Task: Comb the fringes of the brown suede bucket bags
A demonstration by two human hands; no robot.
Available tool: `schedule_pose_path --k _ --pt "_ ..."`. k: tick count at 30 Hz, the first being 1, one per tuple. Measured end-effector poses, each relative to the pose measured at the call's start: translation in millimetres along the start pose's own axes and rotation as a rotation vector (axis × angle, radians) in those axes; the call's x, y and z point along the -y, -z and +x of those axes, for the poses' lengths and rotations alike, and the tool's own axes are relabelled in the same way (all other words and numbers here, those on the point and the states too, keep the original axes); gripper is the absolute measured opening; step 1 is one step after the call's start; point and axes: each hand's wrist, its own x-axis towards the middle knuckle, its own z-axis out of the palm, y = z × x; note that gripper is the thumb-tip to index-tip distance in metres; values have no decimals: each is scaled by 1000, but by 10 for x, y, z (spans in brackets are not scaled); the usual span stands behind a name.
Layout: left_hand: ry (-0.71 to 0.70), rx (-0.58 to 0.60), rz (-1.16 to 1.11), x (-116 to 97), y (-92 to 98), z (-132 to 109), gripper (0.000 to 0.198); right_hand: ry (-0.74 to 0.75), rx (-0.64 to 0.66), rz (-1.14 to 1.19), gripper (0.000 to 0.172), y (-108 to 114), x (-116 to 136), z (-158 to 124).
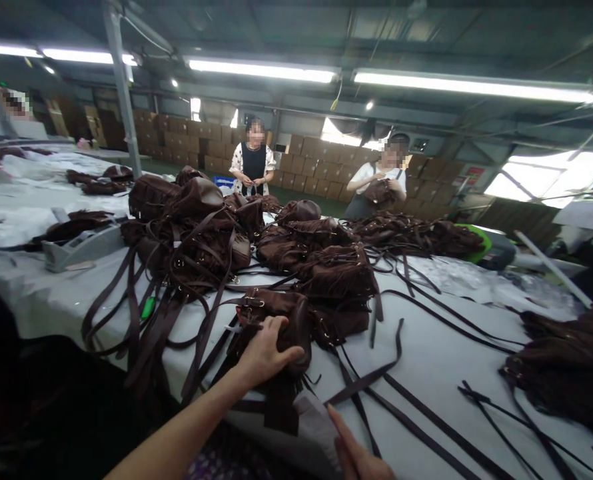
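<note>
A dark brown fringed bag (299,328) lies at the near edge of the white table. On top of it rests my left hand (267,347), thumb spread from the fingers, gripping the bag's upper part. My right hand (354,448) is at the bottom of the view, partly cut off, its fingers closed on a white paper (316,423) just below the bag. Long brown straps (416,407) trail over the table to the right of both hands. Behind the bag rises a heap of similar brown bags (191,233).
More brown bags lie at the right edge (571,367) and the far right of the heap (421,233). A grey plastic holder (84,250) stands left. Two people (254,163) (381,180) stand across the table. A metal post (121,93) rises at the back left.
</note>
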Motion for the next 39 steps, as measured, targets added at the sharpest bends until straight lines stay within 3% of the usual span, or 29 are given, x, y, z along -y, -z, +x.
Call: schedule_pose_path --k 3,6,10,15,20,25,27,29,31,33,34,36,39 --pt "94 -26 251 48 -51 -226 52 25 -81 -54 47 118 38 156" --pt "181 96 356 188 -163 -331 42 103 -80 -110 45 122 112 275" --pt "117 275 214 330 -211 -305 44 139 -113 -186 45 79 175 375" --pt "40 336 61 300 -76 -259 37 172 -187 -281 49 127 297 561" --pt "-49 244 -6 120 131 -298 30 93 -186 -279 53 134 631 869" --pt "-161 156 133 -54 254 -385 27 18 -34 -307 62 -304 808 1099" --pt "-194 159 161 -100 325 -447 26 -56 5 -206 61 -468 779 1129" --pt "-215 104 63 -120 435 -522 27 -117 -11 40 60 -536 730 1140" --pt "-155 -127 -66 -89 549 -581 26 -152 13 366 63 -526 689 1141" --pt "9 -414 -131 19 613 -595 23 -207 90 671 75 -500 663 1130" --pt "110 -498 -163 101 614 -580 32 -254 139 789 85 -496 654 1117" --pt "280 -468 -289 296 558 -510 56 -350 201 948 102 -508 640 1067" --pt "389 -226 -461 555 434 -354 61 -375 254 1041 106 -504 638 931"
